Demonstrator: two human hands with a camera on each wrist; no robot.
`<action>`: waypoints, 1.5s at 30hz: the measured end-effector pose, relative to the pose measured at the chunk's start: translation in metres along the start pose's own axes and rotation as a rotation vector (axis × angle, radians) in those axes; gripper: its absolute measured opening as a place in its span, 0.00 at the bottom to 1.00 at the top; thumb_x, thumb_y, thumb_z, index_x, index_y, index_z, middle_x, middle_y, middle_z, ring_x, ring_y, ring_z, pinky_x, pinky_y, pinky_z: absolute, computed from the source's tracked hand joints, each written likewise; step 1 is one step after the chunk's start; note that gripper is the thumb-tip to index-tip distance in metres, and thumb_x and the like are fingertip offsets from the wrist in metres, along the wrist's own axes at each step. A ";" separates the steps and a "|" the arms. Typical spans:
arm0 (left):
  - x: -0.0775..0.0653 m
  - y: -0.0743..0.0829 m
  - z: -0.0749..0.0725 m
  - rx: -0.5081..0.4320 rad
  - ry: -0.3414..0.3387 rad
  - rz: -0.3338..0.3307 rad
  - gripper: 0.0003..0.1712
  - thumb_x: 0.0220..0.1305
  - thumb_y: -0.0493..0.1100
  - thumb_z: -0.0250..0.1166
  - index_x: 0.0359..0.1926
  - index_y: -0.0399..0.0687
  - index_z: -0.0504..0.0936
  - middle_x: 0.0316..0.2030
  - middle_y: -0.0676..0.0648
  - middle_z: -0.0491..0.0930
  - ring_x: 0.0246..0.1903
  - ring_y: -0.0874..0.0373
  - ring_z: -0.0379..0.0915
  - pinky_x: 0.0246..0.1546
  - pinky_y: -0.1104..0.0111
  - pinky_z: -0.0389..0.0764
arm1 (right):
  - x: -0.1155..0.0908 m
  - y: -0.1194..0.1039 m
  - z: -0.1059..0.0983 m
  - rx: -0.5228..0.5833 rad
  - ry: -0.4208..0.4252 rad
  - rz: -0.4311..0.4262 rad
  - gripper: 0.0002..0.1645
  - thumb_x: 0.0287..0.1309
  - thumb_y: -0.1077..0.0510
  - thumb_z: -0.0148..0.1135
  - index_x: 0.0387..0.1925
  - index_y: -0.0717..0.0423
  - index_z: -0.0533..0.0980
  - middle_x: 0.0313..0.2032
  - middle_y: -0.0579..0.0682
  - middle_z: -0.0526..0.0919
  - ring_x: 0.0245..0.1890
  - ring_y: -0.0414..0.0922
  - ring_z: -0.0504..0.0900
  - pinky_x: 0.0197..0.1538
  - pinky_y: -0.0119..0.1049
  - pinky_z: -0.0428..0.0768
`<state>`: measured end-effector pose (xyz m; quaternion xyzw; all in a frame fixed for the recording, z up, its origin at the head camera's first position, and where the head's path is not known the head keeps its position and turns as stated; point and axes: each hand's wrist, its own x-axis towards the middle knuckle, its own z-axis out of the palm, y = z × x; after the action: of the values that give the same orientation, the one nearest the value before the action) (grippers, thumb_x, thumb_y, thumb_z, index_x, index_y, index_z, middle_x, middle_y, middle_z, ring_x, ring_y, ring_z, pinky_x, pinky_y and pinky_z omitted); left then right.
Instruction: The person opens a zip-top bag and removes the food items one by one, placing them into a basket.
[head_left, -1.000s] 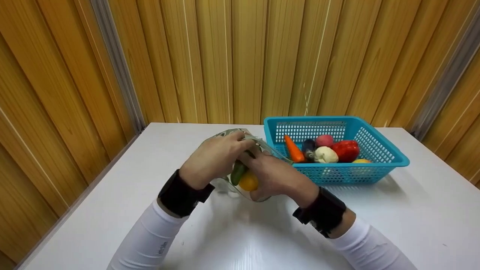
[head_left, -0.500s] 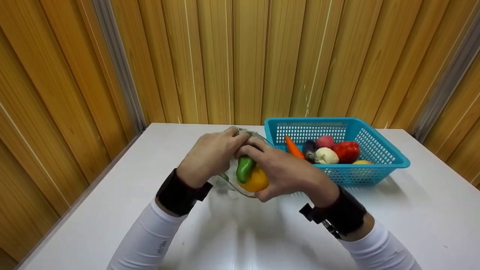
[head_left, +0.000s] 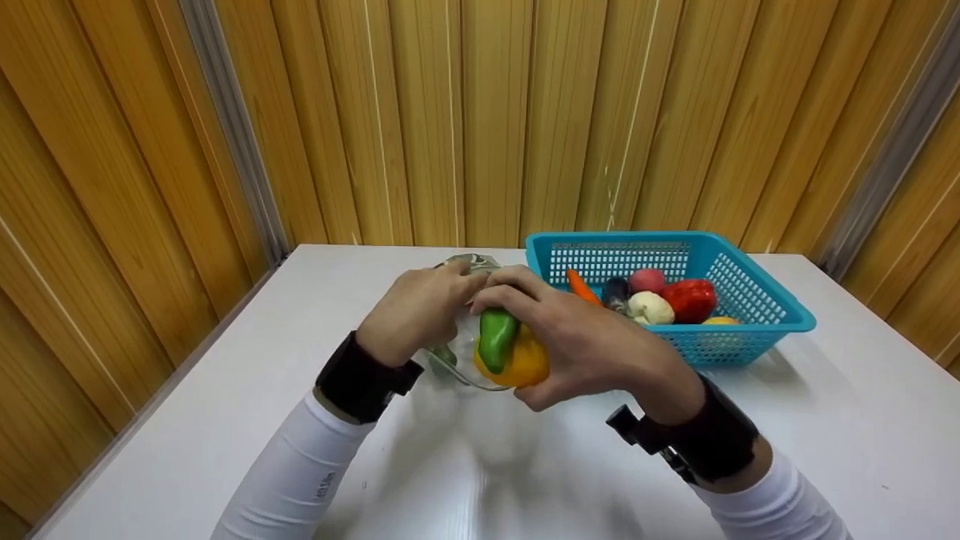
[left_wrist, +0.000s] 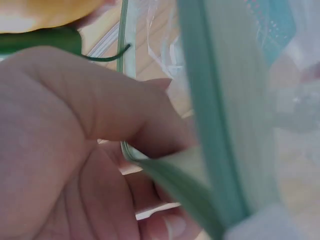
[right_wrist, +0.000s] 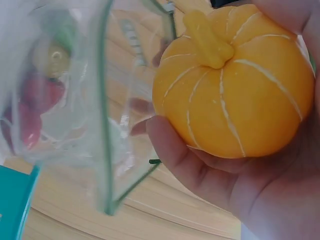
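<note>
We hold pumpkin (right_wrist: pixel 265 100) & pepper (head_left: pixel 495 345) in the R hand (head_left: pixel 585 337), fingers curled round both, just beside the mouth of the bag (right_wrist: pixel 103 125). Our L hand (head_left: pixel 412 311) pinches its rim (left_wrist: pixel 210 100). Risk: pepper, btwn fingers & pumpkin, may drop to counter (head_left: pixel 420 480) if R grip loosens. Soft rim may fold & snag pumpkin if L pinch slackens. NB: basket (head_left: pixel 750 339) sits nearby.

Head view looks down; wrist closeups seemingly share the bag (right_wrist: pixel 103 115).
</note>
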<state>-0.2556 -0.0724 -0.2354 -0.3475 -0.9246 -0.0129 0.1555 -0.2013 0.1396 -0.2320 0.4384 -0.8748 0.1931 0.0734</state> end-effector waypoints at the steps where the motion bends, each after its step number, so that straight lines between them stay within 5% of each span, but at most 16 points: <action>1: 0.001 0.000 0.000 -0.005 -0.007 0.003 0.37 0.47 0.24 0.72 0.58 0.55 0.78 0.46 0.44 0.80 0.35 0.49 0.80 0.39 0.58 0.86 | 0.000 0.000 0.001 -0.004 -0.001 -0.003 0.51 0.37 0.53 0.79 0.65 0.40 0.64 0.67 0.45 0.59 0.60 0.42 0.70 0.56 0.37 0.80; 10: -0.002 0.009 -0.007 0.014 0.018 0.062 0.25 0.60 0.39 0.72 0.58 0.52 0.79 0.46 0.46 0.81 0.38 0.52 0.80 0.42 0.59 0.86 | 0.014 0.025 0.024 0.021 -0.135 -0.021 0.51 0.40 0.50 0.76 0.67 0.44 0.62 0.63 0.46 0.62 0.55 0.41 0.71 0.55 0.36 0.79; 21: -0.004 0.018 -0.015 0.032 0.031 0.119 0.23 0.57 0.29 0.70 0.51 0.52 0.81 0.45 0.50 0.81 0.41 0.53 0.80 0.44 0.60 0.85 | 0.019 0.050 0.033 -0.012 -0.179 0.100 0.62 0.44 0.47 0.73 0.77 0.47 0.51 0.71 0.52 0.60 0.57 0.48 0.71 0.62 0.43 0.76; 28: -0.003 0.019 -0.016 0.068 -0.032 0.105 0.23 0.58 0.38 0.73 0.54 0.52 0.78 0.48 0.50 0.80 0.43 0.53 0.80 0.43 0.59 0.85 | 0.018 0.051 0.036 0.020 -0.277 0.113 0.57 0.45 0.46 0.70 0.76 0.33 0.53 0.73 0.44 0.55 0.52 0.45 0.73 0.50 0.36 0.77; 39: -0.005 0.017 -0.016 0.031 -0.017 0.085 0.29 0.51 0.28 0.73 0.55 0.50 0.79 0.50 0.48 0.81 0.39 0.52 0.78 0.43 0.60 0.85 | 0.007 0.046 0.013 0.082 -0.138 -0.002 0.51 0.46 0.50 0.68 0.74 0.38 0.60 0.72 0.37 0.64 0.65 0.41 0.69 0.60 0.41 0.77; 45: -0.004 0.014 -0.017 0.029 -0.032 0.065 0.30 0.55 0.29 0.72 0.57 0.51 0.78 0.50 0.48 0.80 0.39 0.53 0.78 0.44 0.60 0.85 | -0.007 0.039 -0.010 0.058 -0.043 -0.034 0.45 0.45 0.53 0.68 0.69 0.37 0.68 0.66 0.40 0.72 0.59 0.43 0.73 0.54 0.43 0.78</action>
<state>-0.2395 -0.0667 -0.2219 -0.3752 -0.9153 0.0113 0.1461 -0.2287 0.1701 -0.2361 0.4591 -0.8627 0.2073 0.0449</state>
